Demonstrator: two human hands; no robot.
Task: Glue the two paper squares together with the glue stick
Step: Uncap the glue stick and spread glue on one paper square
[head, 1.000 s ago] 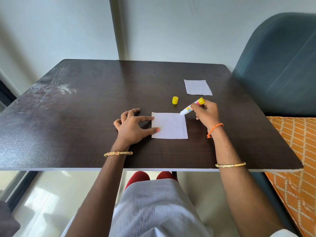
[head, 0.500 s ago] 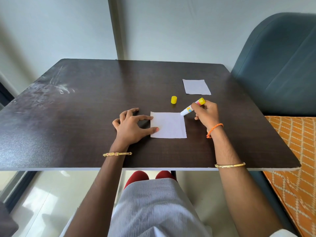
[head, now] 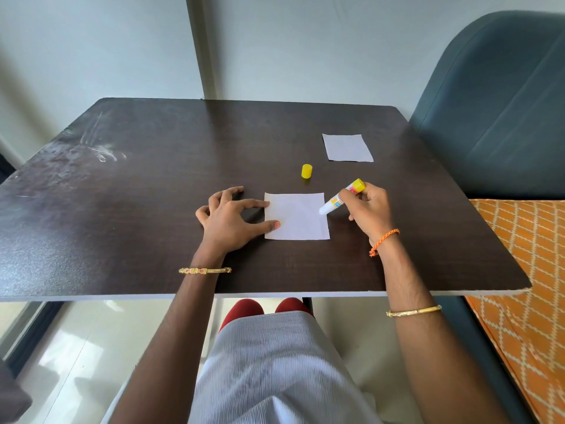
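A white paper square [head: 301, 218] lies flat near the middle of the dark table [head: 137, 209]. My left hand [head: 232, 220] presses its left edge with the thumb and forefinger spread. My right hand [head: 368, 211] grips the uncapped glue stick [head: 341, 201], slanted down to the left, its white tip on the square's right edge. The glue stick's yellow cap [head: 306, 171] stands on the table just beyond the square. A second white paper square [head: 347, 147] lies farther back to the right.
A grey-blue padded chair [head: 495, 111] stands against the table's right side, with an orange patterned cushion [head: 532, 270] below it. A wall rises behind the table. My lap shows under the table's near edge.
The glue stick's tip has slid down the paper's right edge from its upper right corner. My left hand has stayed on the paper's left edge.
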